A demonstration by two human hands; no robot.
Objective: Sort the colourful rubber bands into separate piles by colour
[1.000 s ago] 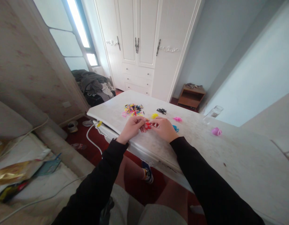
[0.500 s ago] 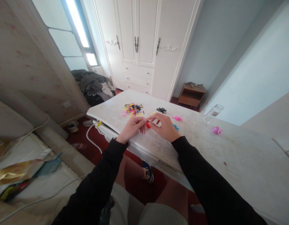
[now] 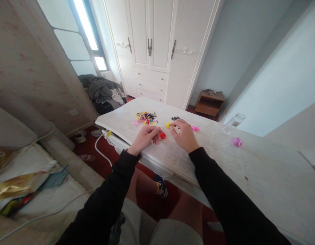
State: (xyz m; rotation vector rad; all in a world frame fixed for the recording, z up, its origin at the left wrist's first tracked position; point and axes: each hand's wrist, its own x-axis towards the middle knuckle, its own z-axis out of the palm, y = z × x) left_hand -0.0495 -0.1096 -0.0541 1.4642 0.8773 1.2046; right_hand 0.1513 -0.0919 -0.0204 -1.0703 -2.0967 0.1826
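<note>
My left hand (image 3: 148, 136) rests on the table's near side, thumb and forefinger pressed together on something too small to make out. Its fingers lie against a small heap of red rubber bands (image 3: 162, 135). My right hand (image 3: 183, 135) hovers beside a yellow heap of rubber bands (image 3: 168, 125), its fingers curled and thumb near the forefinger; what they hold, if anything, is hidden. Just beyond it lie black rubber bands (image 3: 175, 118), partly covered by the hand. A mixed, many-coloured pile of rubber bands (image 3: 145, 117) sits farther left.
On the white table (image 3: 218, 170), pink bands (image 3: 195, 128) lie right of my right hand. Farther right are a purple-pink bundle (image 3: 237, 142) and a clear glass bottle (image 3: 235, 120) lying down. A white cable (image 3: 98, 149) hangs by the left edge.
My right hand has moved away from my left, to the right, uncovering the red and yellow heaps. My left hand has stayed in place beside the red bands.
</note>
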